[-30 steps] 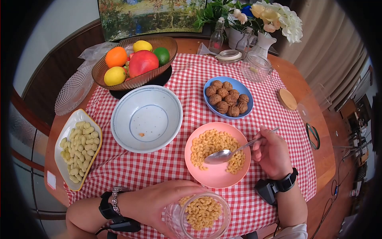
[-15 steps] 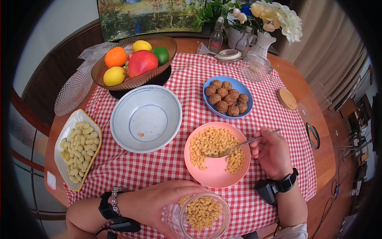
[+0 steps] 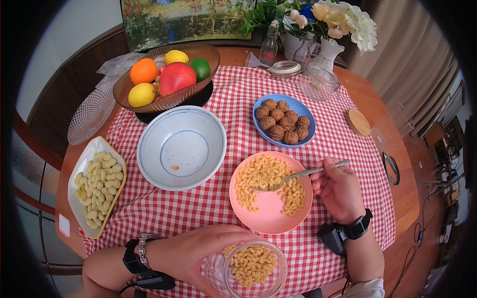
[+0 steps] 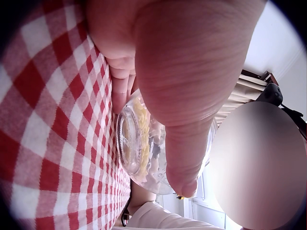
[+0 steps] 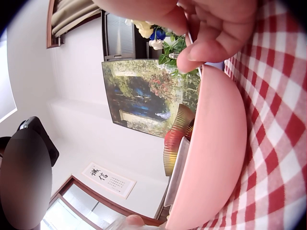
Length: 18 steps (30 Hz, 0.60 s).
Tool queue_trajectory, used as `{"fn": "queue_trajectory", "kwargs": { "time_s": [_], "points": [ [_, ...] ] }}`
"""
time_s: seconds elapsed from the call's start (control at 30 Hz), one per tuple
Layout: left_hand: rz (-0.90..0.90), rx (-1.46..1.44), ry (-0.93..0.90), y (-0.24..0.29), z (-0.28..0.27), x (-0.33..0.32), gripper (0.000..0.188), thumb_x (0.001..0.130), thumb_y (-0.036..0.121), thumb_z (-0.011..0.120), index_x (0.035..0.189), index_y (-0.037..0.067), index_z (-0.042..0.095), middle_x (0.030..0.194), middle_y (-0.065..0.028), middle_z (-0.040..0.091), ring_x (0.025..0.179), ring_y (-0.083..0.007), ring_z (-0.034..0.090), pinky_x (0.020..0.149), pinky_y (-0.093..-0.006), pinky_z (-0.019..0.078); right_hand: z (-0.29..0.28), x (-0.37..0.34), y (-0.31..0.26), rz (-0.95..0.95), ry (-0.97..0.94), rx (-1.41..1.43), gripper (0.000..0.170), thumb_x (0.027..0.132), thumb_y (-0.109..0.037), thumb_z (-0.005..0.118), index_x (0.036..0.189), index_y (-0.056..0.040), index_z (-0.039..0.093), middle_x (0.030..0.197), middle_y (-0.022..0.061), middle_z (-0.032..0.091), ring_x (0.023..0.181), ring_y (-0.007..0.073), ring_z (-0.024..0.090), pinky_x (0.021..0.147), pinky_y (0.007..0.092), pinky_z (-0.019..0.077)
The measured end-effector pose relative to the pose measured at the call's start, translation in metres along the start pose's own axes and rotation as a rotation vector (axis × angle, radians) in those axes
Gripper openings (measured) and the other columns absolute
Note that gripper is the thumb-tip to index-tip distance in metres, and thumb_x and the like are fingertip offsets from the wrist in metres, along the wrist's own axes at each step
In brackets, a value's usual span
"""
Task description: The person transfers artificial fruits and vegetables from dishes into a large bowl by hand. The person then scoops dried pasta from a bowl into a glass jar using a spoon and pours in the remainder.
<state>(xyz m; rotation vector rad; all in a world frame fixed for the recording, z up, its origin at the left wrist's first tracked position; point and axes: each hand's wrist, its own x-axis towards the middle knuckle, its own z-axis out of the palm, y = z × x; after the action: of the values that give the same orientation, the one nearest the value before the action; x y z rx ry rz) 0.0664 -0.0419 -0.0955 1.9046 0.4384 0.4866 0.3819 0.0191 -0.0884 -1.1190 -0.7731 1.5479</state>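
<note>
My right hand pinches the handle of a metal spoon over the pink bowl; the spoon's head lies among the macaroni, partly hidden. In the right wrist view the fingers are at the rim of the pink bowl. My left hand is curled round a clear glass jar that holds macaroni near the table's front edge. In the left wrist view the thumb lies along the side of the glass jar, which stands on the checked cloth.
A white bowl with a small brown crumb stands left of the pink bowl. Behind are walnuts on a blue plate and a fruit bowl. Peanuts fill a dish at the left. An open jar and a wooden lid lie right.
The spoon's head has gone from above the macaroni down into it, and its handle has turned in my right hand. My left hand still holds the jar in the same place.
</note>
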Motion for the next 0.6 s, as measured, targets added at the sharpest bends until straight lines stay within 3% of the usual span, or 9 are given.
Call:
{"fn": "queue_trajectory", "kwargs": {
  "time_s": [0.6],
  "points": [
    [-0.058,0.012,-0.036,0.0014,-0.0007,-0.0002,0.115,0.056,0.04,0.096,0.145,0.0,0.035,0.142,-0.0168,0.049,0.129,-0.0299,0.05,0.108,-0.0438,0.0412,-0.0014,0.001,0.0017,-0.035,0.043,0.02,0.029,0.104,-0.024,0.05,0.1,0.0015,0.063,0.077,0.0067,0.067,0.062,0.013,0.06,0.062,0.0265,0.0479]
  ]
}}
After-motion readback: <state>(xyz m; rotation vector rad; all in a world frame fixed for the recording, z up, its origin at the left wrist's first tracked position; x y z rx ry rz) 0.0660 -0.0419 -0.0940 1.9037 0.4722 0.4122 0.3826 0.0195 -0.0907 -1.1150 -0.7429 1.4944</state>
